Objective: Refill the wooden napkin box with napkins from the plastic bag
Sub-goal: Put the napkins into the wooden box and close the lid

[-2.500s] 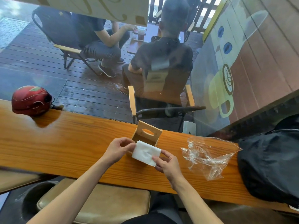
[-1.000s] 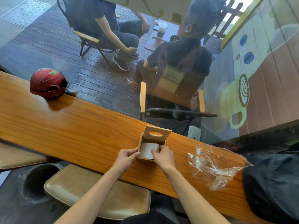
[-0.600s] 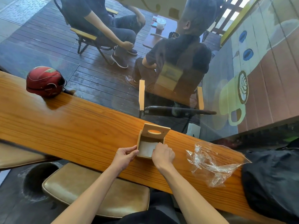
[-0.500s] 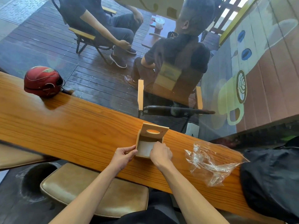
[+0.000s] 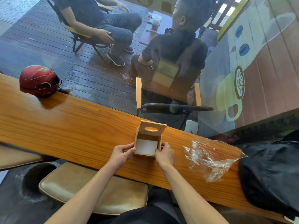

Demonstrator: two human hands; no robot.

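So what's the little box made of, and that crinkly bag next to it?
The box looks like pale, smooth wood: flat boards with faint grain. The bag looks like thin clear plastic: the counter shows through, and its wrinkles shine.

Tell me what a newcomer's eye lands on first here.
Two hands, left hand and right hand, grip the sides of an open wooden napkin box holding white napkins at mid-counter. A crumpled plastic bag lies right of it; a red helmet sits far left.
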